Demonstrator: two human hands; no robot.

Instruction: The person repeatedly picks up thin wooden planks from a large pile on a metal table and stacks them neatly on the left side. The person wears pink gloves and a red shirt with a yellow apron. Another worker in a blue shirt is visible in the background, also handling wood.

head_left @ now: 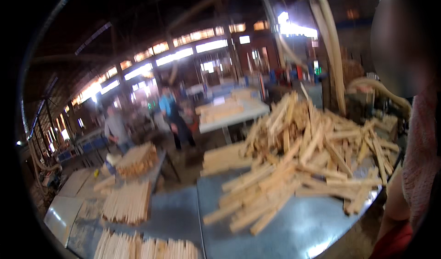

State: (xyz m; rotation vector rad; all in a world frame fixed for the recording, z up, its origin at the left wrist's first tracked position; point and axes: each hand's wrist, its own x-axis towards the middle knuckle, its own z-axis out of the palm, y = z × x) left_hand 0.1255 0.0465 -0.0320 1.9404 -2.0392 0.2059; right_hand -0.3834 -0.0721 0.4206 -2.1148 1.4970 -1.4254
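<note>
My left hand is outside the head view. At the right edge a pale pinkish knitted sleeve [419, 158] rises close to the camera, with some bare skin and red cloth below it. Above that sleeve a large, dark, blurred shape [398, 43] looks like my raised right hand, very near the lens. Its fingers cannot be made out, nor whether it holds anything. Closest to the sleeve is a big loose heap of wooden strips [317, 144] on a metal-topped table [294, 222]. Several strips spread from the heap toward the table's middle.
Neat stacks of wooden strips stand at the near edge [142, 249] and left [127, 201], with another stack [138, 160] behind. Two people, one in grey [115, 128] and one in blue [171, 112], stand beyond. A table with boards [243, 114] lies farther back; a hose [328, 47] hangs right.
</note>
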